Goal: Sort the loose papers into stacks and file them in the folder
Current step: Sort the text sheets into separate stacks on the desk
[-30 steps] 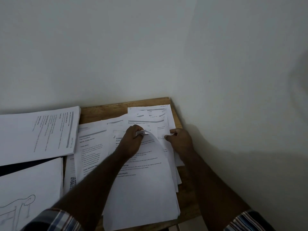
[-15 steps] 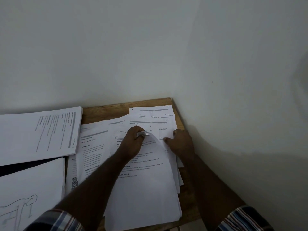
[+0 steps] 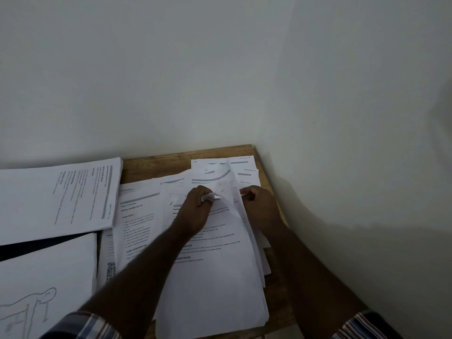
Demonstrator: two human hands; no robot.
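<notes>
Left hand (image 3: 195,211) pinching the curled top corner of a sheet (image 3: 220,241), right hand (image 3: 260,206) pinching the edge of the sheets beneath, loose papers (image 3: 137,223) spread over the wooden table (image 3: 156,165), 2 separate stacks (image 3: 56,196) at left against the wall (image 3: 220,69)

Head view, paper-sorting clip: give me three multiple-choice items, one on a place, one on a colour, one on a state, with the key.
1. Where does the sheet with the line drawing of a figure lie?
A. near left
B. far right
C. under the hands

2. What colour is the bare table top?
A. black
B. wood brown
C. white

3. What is the left hand doing?
A. lying flat
B. hanging off the table
C. pinching a lifted sheet corner

Key: 1 A, the drawing is at the lower left edge. 2 B, brown wood shows behind the papers. 3 C, its fingers curl round a curled-up corner, while the right hand pinches paper alongside.
</notes>
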